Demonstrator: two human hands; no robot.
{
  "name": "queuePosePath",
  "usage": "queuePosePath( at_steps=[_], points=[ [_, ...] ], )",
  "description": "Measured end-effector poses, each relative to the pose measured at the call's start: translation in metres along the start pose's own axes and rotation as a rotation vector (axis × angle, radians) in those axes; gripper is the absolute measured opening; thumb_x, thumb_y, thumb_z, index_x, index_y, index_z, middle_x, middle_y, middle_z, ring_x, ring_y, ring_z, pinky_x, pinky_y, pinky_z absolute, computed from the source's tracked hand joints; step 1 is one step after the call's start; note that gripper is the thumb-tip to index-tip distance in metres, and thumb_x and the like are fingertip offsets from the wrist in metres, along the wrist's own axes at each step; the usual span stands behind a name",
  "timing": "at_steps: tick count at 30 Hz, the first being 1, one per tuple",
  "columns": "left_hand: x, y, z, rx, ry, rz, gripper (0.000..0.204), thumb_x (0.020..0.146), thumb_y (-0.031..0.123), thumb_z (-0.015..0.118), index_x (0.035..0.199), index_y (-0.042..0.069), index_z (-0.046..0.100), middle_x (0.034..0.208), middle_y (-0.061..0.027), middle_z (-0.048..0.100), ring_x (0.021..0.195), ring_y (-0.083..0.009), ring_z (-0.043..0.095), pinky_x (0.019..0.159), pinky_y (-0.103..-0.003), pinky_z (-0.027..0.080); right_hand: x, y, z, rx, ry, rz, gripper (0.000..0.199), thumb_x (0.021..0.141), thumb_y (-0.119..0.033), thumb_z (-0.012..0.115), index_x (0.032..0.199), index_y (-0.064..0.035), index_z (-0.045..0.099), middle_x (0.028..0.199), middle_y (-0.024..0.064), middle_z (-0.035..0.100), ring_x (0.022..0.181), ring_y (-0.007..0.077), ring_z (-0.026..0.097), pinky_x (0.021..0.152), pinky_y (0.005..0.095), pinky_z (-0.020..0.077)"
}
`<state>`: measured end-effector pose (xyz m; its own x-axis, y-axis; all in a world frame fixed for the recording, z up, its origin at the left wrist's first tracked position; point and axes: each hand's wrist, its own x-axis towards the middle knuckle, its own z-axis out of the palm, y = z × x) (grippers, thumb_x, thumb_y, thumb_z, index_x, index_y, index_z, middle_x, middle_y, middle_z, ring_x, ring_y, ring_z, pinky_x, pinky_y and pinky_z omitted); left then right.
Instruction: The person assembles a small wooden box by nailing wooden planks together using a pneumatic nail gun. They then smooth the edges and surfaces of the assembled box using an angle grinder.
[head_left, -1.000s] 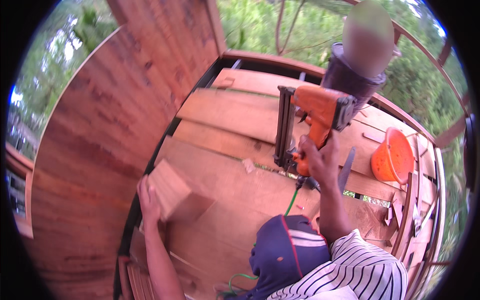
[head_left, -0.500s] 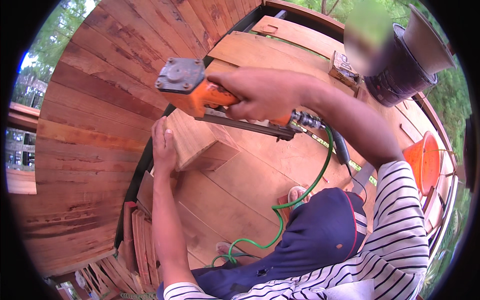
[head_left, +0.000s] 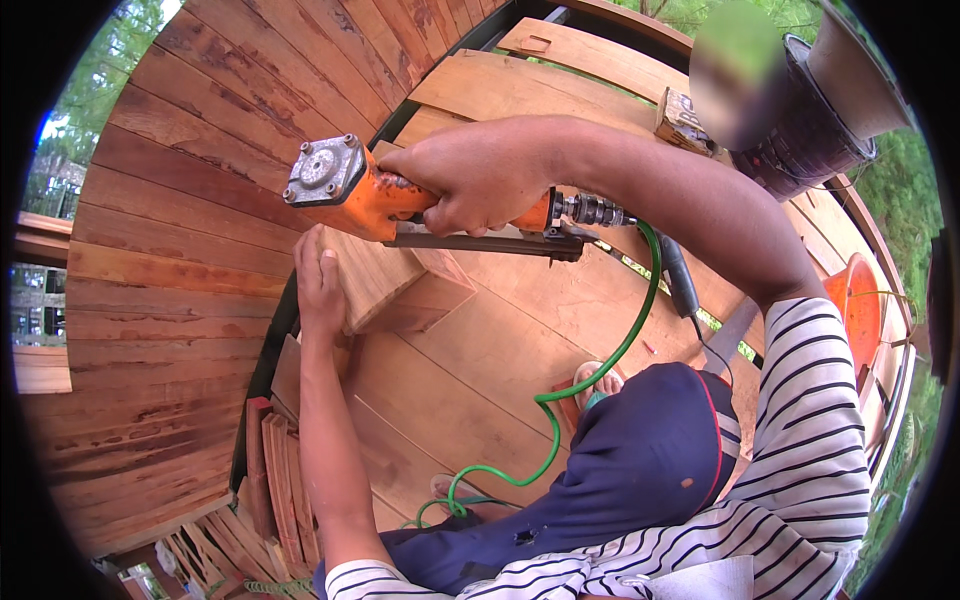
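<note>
My right hand (head_left: 480, 185) grips the handle of an orange nail gun (head_left: 345, 190), held level with its round grey head pointing toward the slanted wooden plank wall (head_left: 170, 200). A green air hose (head_left: 600, 365) runs from the gun's rear fitting down past my knee. My left hand (head_left: 318, 280) presses flat against the edge of a short wooden block (head_left: 385, 285) that stands against the wall, right below the gun.
Wide floor planks (head_left: 470, 380) lie under me. Short board offcuts (head_left: 280, 480) are stacked at the lower left by the wall's base. A dark bucket (head_left: 820, 110) stands at the upper right, an orange tub (head_left: 860, 310) at the right edge.
The nail gun swung from over the floor planks on the right across to the wall on the left. My left hand has stayed on the wooden block.
</note>
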<state>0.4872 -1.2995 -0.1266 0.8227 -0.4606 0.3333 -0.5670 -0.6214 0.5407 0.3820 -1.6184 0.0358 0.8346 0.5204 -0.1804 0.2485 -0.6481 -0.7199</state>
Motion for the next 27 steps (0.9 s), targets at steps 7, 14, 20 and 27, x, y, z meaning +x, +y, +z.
queuePosePath(
  at_steps=[7, 14, 20, 27],
  points=[
    [-0.002, -0.004, 0.001, -0.018, 0.009, -0.007, 0.046, 0.107, 0.022, 0.042, 0.144, -0.005, 0.048, 0.145, -0.0233, 0.048, 0.136, -0.0381, 0.047, 0.117, -0.044, 0.036, 0.001, -0.004, 0.000, -0.008, -0.021, 0.020, 0.037, 0.088, -0.006, 0.058, 0.123, 0.0028, 0.050, 0.075, 0.0132, 0.066, 0.067, 0.0257, 0.068, 0.063, 0.0414, 0.0524],
    [0.003, -0.009, -0.001, 0.006, -0.094, -0.087, 0.047, 0.107, 0.022, 0.042, 0.143, -0.008, 0.046, 0.145, -0.0257, 0.047, 0.136, -0.0411, 0.046, 0.117, -0.044, 0.034, 0.014, 0.002, 0.005, -0.269, -0.014, -0.079, 0.034, 0.089, -0.007, 0.059, 0.120, 0.0038, 0.052, 0.077, 0.0154, 0.067, 0.072, 0.0297, 0.069, 0.066, 0.0433, 0.0525],
    [-0.001, -0.003, 0.002, -0.017, -0.013, 0.012, 0.048, 0.107, 0.022, 0.043, 0.144, -0.008, 0.045, 0.146, -0.0255, 0.047, 0.137, -0.0408, 0.045, 0.118, -0.045, 0.033, -0.003, -0.015, -0.003, -0.056, -0.045, 0.066, 0.034, 0.089, -0.009, 0.060, 0.120, 0.0031, 0.054, 0.078, 0.0141, 0.068, 0.070, 0.0251, 0.070, 0.065, 0.0416, 0.0533],
    [0.002, -0.009, 0.002, 0.013, 0.010, -0.039, 0.049, 0.107, 0.023, 0.043, 0.144, -0.009, 0.045, 0.147, -0.0256, 0.046, 0.138, -0.0407, 0.044, 0.118, -0.044, 0.034, 0.002, -0.008, 0.008, -0.112, -0.003, 0.001, 0.031, 0.087, -0.008, 0.061, 0.115, 0.0030, 0.053, 0.076, 0.0135, 0.067, 0.068, 0.0257, 0.068, 0.064, 0.0410, 0.0525]
  ],
)
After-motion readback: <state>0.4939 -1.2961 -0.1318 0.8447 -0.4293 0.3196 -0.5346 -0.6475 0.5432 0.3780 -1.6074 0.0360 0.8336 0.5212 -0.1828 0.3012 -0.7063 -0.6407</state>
